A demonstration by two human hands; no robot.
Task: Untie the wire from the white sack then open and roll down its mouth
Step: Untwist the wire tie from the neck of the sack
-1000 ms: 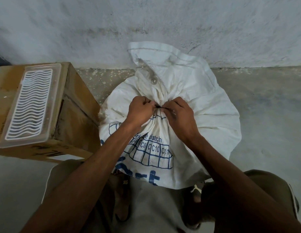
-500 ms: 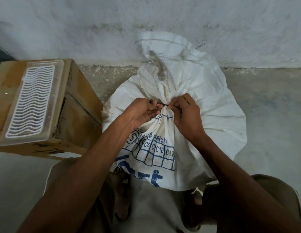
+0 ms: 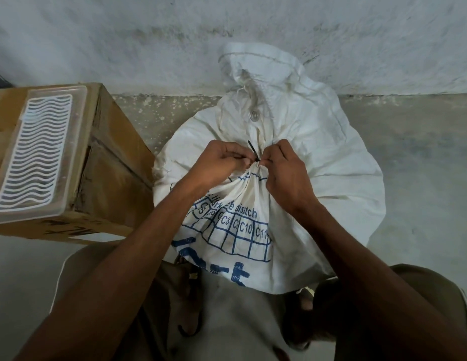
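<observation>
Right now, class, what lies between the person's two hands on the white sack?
In the head view, the black wire at the gathered neck of the white sack lies between the left hand and right hand.

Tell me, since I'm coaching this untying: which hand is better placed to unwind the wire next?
Left, probably. The left hand pinches the wire beside its free end, which sticks up. The right hand grips the sack neck, steadying it.
</observation>
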